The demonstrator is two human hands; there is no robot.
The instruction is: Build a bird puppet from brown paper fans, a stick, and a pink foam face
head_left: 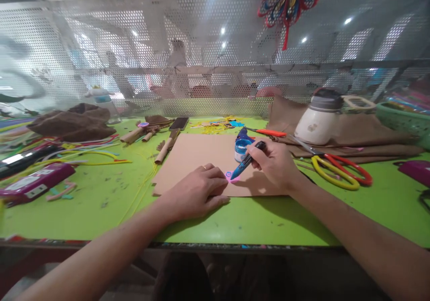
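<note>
My right hand [273,164] is closed round a blue marker [245,163], its tip down on a small pink piece [232,178] with a blue mark on it. My left hand [198,189] rests on the brown paper sheet [198,151], thumb spread, index fingertip at the left edge of the pink piece. Just behind the marker stands a small open jar [241,150] with a blue rim. A dark blue object [244,135] lies behind the jar.
Yellow and red scissors [336,169] lie at right, before a white jar [317,121] and folded brown cloth [366,133]. A phone [179,123], rolled brown pieces [164,151] and yellow scraps [215,125] lie behind. At left are a purple glue gun [40,182] and coloured strips [97,153].
</note>
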